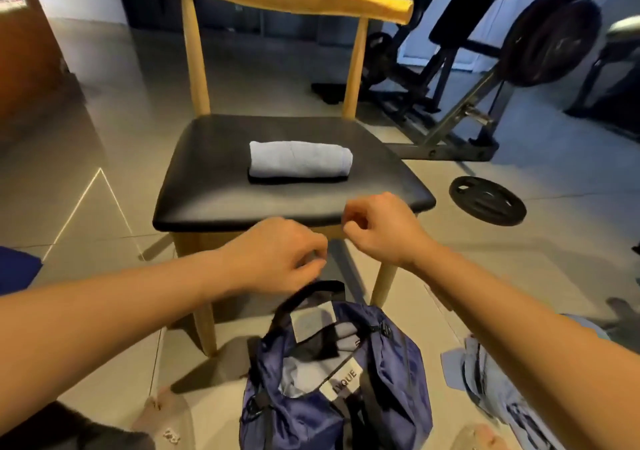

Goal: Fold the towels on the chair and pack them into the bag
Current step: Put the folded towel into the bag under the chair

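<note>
A: Far left, what is cut off?
B: A blue item (15,266) at the frame edge; unidentifiable. A pale blurred object (162,422) at the bottom edge likewise.

A: Left hand (277,255)?
B: Fingers curled loosely inward, nothing seen in them; hovering above the bag.

A: Chair (214,186)?
B: Wooden frame, black seat. One rolled light-blue towel (299,158) lies at seat centre, on a dark layer (298,180), only an edge showing.

A: Bag (398,373)?
B: Navy, on the floor before the chair, mouth open. Grey-blue folded cloth (343,332) inside; count unclear. Label partly hidden.

A: Right hand (381,227)?
B: Fingers curled, apparently empty, before the seat's front edge.

A: Far right?
B: Weight plate (486,200) on the floor; gym machine (485,51) behind, blurred.
</note>
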`<state>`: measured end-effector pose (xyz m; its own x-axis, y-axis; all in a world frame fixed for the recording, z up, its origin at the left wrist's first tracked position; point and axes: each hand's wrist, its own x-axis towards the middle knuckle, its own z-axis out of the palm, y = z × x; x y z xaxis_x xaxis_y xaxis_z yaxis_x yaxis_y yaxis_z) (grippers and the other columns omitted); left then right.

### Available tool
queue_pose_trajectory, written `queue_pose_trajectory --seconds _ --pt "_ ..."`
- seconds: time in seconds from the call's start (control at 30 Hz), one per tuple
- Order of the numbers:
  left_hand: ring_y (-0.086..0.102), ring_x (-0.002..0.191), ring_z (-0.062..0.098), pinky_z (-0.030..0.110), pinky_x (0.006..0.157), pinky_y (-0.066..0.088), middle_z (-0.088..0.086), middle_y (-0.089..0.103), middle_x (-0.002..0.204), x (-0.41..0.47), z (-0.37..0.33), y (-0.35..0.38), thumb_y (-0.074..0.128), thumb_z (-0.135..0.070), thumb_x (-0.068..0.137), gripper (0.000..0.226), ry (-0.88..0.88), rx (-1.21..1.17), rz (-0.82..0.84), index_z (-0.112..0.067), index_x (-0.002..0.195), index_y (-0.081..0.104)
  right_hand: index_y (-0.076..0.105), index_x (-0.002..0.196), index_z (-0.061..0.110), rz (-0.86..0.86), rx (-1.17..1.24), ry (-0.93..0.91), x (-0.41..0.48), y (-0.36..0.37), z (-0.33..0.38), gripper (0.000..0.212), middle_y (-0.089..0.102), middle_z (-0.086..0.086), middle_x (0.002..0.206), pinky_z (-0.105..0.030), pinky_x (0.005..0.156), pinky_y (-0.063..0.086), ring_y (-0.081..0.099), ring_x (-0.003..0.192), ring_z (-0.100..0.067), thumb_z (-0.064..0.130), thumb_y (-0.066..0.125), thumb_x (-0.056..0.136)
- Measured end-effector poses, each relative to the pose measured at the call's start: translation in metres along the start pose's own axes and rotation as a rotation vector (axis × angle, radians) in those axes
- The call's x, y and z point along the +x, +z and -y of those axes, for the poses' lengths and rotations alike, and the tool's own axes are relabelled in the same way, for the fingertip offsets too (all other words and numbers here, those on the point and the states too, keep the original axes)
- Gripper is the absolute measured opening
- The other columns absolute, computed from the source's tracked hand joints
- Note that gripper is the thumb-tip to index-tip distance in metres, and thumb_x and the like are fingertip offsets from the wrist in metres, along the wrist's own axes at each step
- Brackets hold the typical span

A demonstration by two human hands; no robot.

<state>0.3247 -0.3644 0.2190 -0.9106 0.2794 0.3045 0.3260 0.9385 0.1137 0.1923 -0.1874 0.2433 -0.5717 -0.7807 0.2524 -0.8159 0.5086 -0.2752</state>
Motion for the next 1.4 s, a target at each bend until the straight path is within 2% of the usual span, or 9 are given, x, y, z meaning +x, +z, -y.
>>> queue_pose_trajectory --seconds 0.17,0.27,0.4,0.5,0.8,1.0,1.17,1.33,1.4 --pt "0.061 0.092 0.027 0.044 0.077 0.051 0.003 0.065 0.099 0.031 0.055 -0.048 0.057 -0.042 0.091 0.031 -0.261 0.219 -0.369 -0.018 0.106 0.068 0.059 0.131 0.019 -0.192 -0.082 0.017 0.078 -0.015 0.001 0.034 0.061 -0.006 0.128 -0.044 0.089 0.050 0.057 0.114 -0.029 0.021 0.051 0.098" --pt "0.049 0.131 0.033 0.049 0.106 0.040 0.010 0.053 0.144 0.054 0.092 -0.057 0.056 -0.057 0.096 0.064 -0.617 0.144 -0.159 -0.016 0.145 0.051 0.038 0.154 0.017 0.075 -0.108 0.039 0.119 -0.006 -0.001 0.054 0.043 -0.008 0.156 -0.048 0.111 0.039 0.042 0.140 -0.031 0.025 0.049 0.102" --pt "0.035 0.147 0.027 0.039 0.119 0.026 0.003 0.035 0.164 0.068 0.123 -0.051 0.044 -0.055 0.101 0.063 -0.850 -0.333 0.090 -0.023 0.154 0.040 0.047 0.146 0.019 0.180 -0.120 0.085 0.140 0.005 -0.006 0.045 0.056 -0.010 0.144 -0.050 0.105 0.043 0.053 0.126 -0.033 0.032 0.042 0.103" --pt "0.055 0.114 0.018 0.029 0.093 0.039 0.001 0.062 0.133 0.067 0.135 -0.054 0.056 -0.045 0.096 0.029 -0.779 -0.434 0.043 -0.027 0.116 0.066 0.052 0.140 0.025 0.169 -0.080 0.075 0.141 0.002 -0.012 0.042 0.062 -0.005 0.134 -0.051 0.102 0.046 0.057 0.116 -0.028 0.035 0.048 0.099" --pt "0.063 0.081 0.022 0.029 0.075 0.055 0.013 0.070 0.092 0.064 0.118 -0.079 0.080 -0.010 0.084 0.027 -0.865 -0.928 0.089 0.001 0.109 0.075 0.066 0.121 0.027 0.120 0.162 0.014 0.103 -0.025 -0.019 0.036 0.066 0.010 0.103 -0.030 0.078 0.050 0.061 0.093 -0.015 0.039 0.076 0.088" --pt "0.072 0.102 0.025 0.032 0.087 0.059 0.007 0.077 0.102 0.055 0.064 -0.108 0.080 -0.016 0.085 0.019 -0.577 -0.854 0.192 -0.011 0.103 0.079 0.074 0.105 0.016 0.275 0.676 0.132 0.054 -0.068 -0.021 0.022 0.075 -0.001 0.102 -0.036 0.092 0.056 0.070 0.099 -0.016 0.028 0.077 0.088" --pt "0.070 0.109 0.020 0.041 0.102 0.055 0.005 0.075 0.112 0.061 0.018 -0.104 0.077 -0.016 0.089 0.027 -0.365 -0.793 0.454 -0.012 0.116 0.075 0.059 0.138 0.014 0.635 1.126 0.260 0.009 -0.041 -0.020 0.068 0.062 -0.011 0.140 -0.049 0.113 0.042 0.057 0.131 -0.033 0.055 0.070 0.085" --pt "0.070 0.108 0.022 0.042 0.100 0.055 0.005 0.076 0.110 0.058 0.002 -0.052 0.080 -0.013 0.087 0.029 -0.334 -0.756 0.590 -0.011 0.115 0.075 0.043 0.149 -0.001 0.936 1.471 0.350 -0.047 0.022 -0.031 0.095 0.040 -0.034 0.151 -0.061 0.121 0.024 0.038 0.139 -0.049 0.053 0.080 0.079" --pt "0.072 0.102 0.020 0.041 0.098 0.056 0.006 0.077 0.107 0.054 0.002 -0.028 0.081 -0.011 0.084 0.030 -0.346 -0.767 0.631 -0.010 0.114 0.076 0.056 0.138 0.003 0.932 1.472 0.417 -0.061 0.035 -0.034 0.087 0.055 -0.026 0.140 -0.053 0.114 0.040 0.053 0.130 -0.041 0.046 0.090 0.071"
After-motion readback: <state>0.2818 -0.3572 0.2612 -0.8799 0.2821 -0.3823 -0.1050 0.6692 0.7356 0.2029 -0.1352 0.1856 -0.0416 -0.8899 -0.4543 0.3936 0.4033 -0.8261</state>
